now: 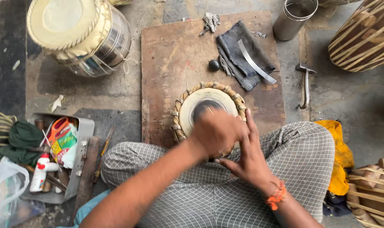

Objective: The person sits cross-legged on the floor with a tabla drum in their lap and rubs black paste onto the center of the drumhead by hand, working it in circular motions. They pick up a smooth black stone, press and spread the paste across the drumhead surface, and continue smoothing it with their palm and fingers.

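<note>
A small drum [200, 99] with a braided rim, pale skin and dark centre patch sits on a wooden board [166, 63] in front of my crossed legs. My left hand [217, 131] is curled into a fist over the near part of the drum skin and is blurred. Whatever is inside the fist is hidden. My right hand [247, 156], with an orange thread at the wrist, lies with its fingers stretched out against the drum's near rim, beside the left hand. It holds nothing.
On the board lie a dark cloth [242, 57], a metal strip [255, 63] and a small black ball [214, 65]. A hammer [305, 84] and a steel cup [294, 19] are to the right. Larger drums [80, 36] [363, 36] stand at the back, and a tool tray [63, 156] is at left.
</note>
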